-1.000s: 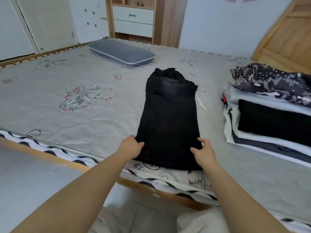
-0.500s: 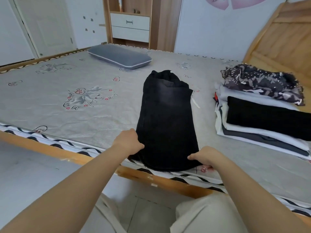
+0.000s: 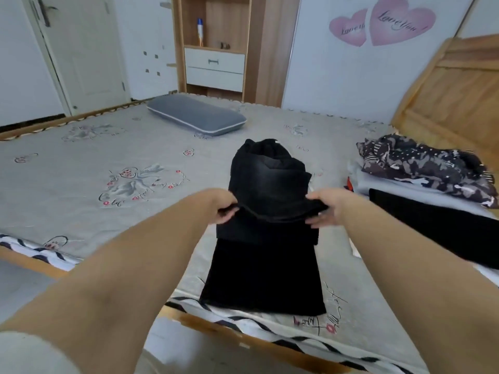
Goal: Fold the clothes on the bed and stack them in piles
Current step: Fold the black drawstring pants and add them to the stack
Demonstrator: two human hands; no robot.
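A pair of black trousers lies lengthwise on the grey bed, waist end far from me. My left hand grips the lifted hem at its left corner and my right hand grips its right corner. Both hold that end raised over the middle of the garment, so a fold hangs between them. A pile of folded clothes sits at the right of the bed, with a dark patterned garment crumpled on top.
A grey pillow lies at the far side of the bed. A wooden headboard rises at the right. Behind the bed stand a wooden shelf unit with drawers and a white door. The bed's wooden edge runs close to me.
Both hands took hold of the trousers' near end and carried it up and away from me, over the garment's middle. The view has tilted upward.
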